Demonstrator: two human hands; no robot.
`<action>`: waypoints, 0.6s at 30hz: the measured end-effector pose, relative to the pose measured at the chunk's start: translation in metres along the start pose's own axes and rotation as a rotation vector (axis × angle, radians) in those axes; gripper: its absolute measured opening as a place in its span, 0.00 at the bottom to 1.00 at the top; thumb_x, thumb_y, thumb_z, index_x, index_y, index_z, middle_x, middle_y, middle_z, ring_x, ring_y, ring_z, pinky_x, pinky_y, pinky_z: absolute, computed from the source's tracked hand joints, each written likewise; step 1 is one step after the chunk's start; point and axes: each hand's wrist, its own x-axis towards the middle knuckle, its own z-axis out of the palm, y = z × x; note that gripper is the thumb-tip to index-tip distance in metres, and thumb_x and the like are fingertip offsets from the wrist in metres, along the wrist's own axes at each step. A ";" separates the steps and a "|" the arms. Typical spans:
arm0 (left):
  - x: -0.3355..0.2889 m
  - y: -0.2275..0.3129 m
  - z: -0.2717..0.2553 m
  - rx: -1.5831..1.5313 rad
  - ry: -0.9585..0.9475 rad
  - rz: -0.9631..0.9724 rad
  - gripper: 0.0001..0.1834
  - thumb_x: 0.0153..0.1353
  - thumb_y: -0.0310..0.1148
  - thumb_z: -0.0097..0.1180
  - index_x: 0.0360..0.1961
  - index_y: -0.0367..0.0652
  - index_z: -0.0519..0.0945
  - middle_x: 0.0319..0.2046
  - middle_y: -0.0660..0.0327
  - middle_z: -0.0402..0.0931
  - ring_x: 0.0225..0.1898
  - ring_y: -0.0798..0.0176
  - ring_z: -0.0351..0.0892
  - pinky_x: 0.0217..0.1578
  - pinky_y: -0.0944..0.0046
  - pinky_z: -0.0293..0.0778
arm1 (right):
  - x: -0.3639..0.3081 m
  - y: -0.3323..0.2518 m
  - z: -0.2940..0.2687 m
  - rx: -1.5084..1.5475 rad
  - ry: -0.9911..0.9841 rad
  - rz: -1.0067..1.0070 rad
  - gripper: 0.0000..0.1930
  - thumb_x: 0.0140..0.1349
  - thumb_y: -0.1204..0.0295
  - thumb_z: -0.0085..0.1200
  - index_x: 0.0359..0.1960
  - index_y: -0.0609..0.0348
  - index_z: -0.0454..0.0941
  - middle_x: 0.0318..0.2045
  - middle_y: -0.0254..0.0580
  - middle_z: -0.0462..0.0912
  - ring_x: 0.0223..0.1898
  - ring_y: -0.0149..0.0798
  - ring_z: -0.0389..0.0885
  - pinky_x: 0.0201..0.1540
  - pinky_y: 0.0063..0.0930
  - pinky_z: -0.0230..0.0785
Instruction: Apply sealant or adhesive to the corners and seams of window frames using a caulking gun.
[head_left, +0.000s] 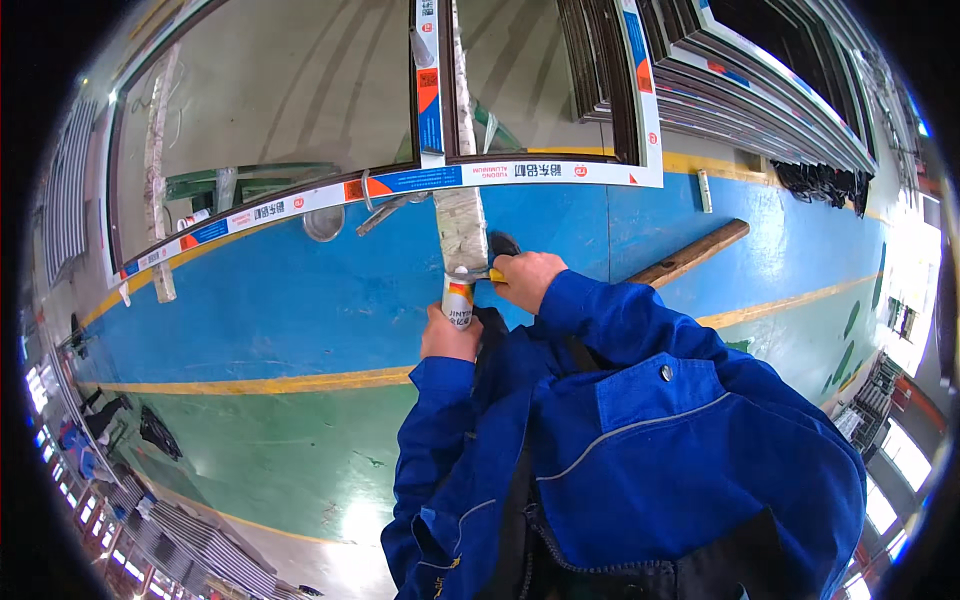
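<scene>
My left hand [452, 333] is wrapped round a white sealant cartridge [459, 303] with an orange and red label, its white tip pointing away from me. In my right hand [530, 279] is a small yellow-handled tool [497, 275] that looks like a knife. Its thin metal end meets the cartridge's tip. A dark rounded thing [503, 243] shows just beyond my right fingers; I cannot make out what it is. Past both hands, a wrapped support beam [461, 232] runs under a large dark window frame with white printed protective film [520, 174].
A round clear container [323, 223] and a metal caulking gun [380, 214] are by the frame's near edge. On the blue floor to the right lie a wooden beam [690, 252] and a white tube [705, 191]. Stacked frames [760, 110] stand at the far right, with black plastic [822, 186] beside them.
</scene>
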 end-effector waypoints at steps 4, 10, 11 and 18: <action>0.001 -0.002 0.001 -0.021 -0.002 0.011 0.27 0.46 0.39 0.64 0.45 0.37 0.70 0.36 0.42 0.79 0.40 0.38 0.79 0.40 0.47 0.75 | 0.001 -0.002 -0.006 -0.011 0.005 -0.001 0.12 0.56 0.60 0.54 0.34 0.54 0.76 0.28 0.51 0.82 0.33 0.54 0.81 0.35 0.48 0.74; 0.002 -0.003 0.003 -0.014 -0.006 -0.004 0.27 0.45 0.40 0.65 0.44 0.37 0.71 0.35 0.42 0.80 0.39 0.39 0.80 0.39 0.48 0.75 | 0.001 -0.004 -0.009 -0.024 -0.069 0.020 0.13 0.59 0.60 0.52 0.37 0.57 0.76 0.32 0.52 0.83 0.36 0.54 0.82 0.38 0.47 0.75; 0.002 -0.004 0.003 -0.013 -0.005 -0.004 0.27 0.45 0.40 0.65 0.44 0.37 0.71 0.35 0.42 0.80 0.39 0.39 0.80 0.39 0.48 0.75 | 0.002 -0.004 -0.009 -0.032 -0.075 0.010 0.13 0.59 0.61 0.52 0.37 0.58 0.76 0.32 0.52 0.83 0.35 0.54 0.82 0.38 0.47 0.75; 0.003 -0.001 0.002 0.004 -0.019 -0.015 0.28 0.46 0.41 0.64 0.45 0.37 0.71 0.36 0.42 0.80 0.41 0.40 0.80 0.40 0.48 0.75 | 0.005 -0.004 -0.003 -0.084 -0.042 0.043 0.12 0.61 0.64 0.49 0.39 0.61 0.74 0.31 0.54 0.83 0.35 0.54 0.83 0.37 0.46 0.75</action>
